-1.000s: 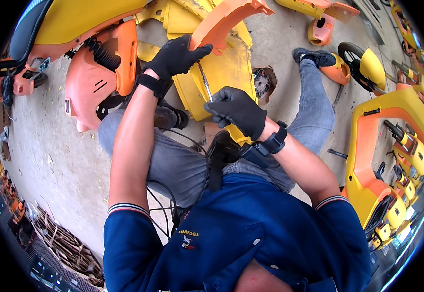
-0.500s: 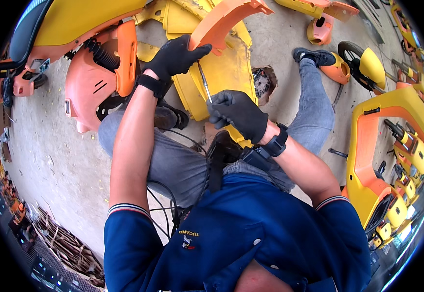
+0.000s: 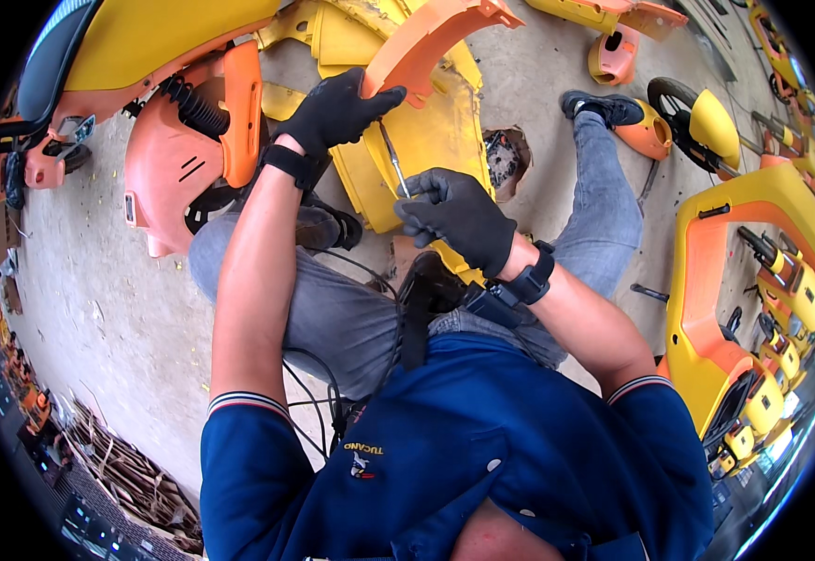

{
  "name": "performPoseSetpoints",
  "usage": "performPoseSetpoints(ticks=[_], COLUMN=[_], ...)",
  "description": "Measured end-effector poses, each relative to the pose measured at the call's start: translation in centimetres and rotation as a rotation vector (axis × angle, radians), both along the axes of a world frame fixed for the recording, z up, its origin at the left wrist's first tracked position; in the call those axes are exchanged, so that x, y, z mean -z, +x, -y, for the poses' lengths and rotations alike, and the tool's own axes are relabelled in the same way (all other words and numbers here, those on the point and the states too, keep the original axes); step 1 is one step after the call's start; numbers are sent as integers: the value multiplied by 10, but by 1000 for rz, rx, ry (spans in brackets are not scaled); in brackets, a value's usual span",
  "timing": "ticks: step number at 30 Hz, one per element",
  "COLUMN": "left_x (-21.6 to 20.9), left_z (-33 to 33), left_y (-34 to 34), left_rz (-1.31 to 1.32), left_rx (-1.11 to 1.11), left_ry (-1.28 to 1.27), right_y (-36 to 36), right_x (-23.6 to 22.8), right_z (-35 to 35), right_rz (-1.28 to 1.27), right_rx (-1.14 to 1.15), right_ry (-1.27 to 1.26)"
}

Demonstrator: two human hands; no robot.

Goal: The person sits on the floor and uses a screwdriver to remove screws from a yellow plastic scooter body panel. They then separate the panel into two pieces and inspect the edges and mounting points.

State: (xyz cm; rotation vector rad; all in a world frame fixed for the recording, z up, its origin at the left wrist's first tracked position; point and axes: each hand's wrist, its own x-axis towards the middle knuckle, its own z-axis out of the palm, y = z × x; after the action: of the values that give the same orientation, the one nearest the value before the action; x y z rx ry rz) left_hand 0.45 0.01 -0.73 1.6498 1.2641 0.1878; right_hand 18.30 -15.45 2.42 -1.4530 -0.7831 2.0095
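My left hand (image 3: 337,112), in a black glove, is closed on the lower end of a curved orange plastic panel (image 3: 421,47). The panel arches up and to the right over a stack of yellow plastic panels (image 3: 431,140). In my right hand (image 3: 459,217), also gloved in black, is a slim metal screwdriver (image 3: 394,161). Its shaft slants up and left, and its far end reaches just under my left hand, near the panel's lower edge. My right fingers hide the handle. I cannot tell whether the tip touches the panel.
At the left stands a yellow and orange scooter body (image 3: 169,178) with a black spring. A broken-edged hole (image 3: 508,161) with dark parts inside lies right of the stack. A large yellow frame (image 3: 693,280), a wheel (image 3: 679,117) and several scooters stand right. Black cables (image 3: 333,374) hang by my left leg.
My right fingers have shifted slightly around the screwdriver, and its shaft has moved a little. My left hand and the orange panel look almost unmoved.
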Motion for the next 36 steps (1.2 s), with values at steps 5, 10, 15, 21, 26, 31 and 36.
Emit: performPoseSetpoints(ticks=[5,10,15,21,26,31,36], left_x=[5,5,3,4,7,8,8], left_z=[0,0,0,0,0,0,0], left_y=[-1,0,0,0,-1,-1,-1], left_rz=[-4,-41,-28,-13,-17,-16,-32], left_rx=[-7,8,6,8,6,13,8], left_ry=[40,29,39,38,70,68,48], right_y=[-5,1,-1,0,0,1,4], right_x=[7,11,2,-5,6,17,-5], right_z=[6,7,1,-2,2,6,-7], right_rz=[-222,-274,-169,-21,-247,-416,-168], right_rx=[164,136,65,-54,22,78,-59], right_ry=[-39,-117,-100,-27,-62,-100,-80])
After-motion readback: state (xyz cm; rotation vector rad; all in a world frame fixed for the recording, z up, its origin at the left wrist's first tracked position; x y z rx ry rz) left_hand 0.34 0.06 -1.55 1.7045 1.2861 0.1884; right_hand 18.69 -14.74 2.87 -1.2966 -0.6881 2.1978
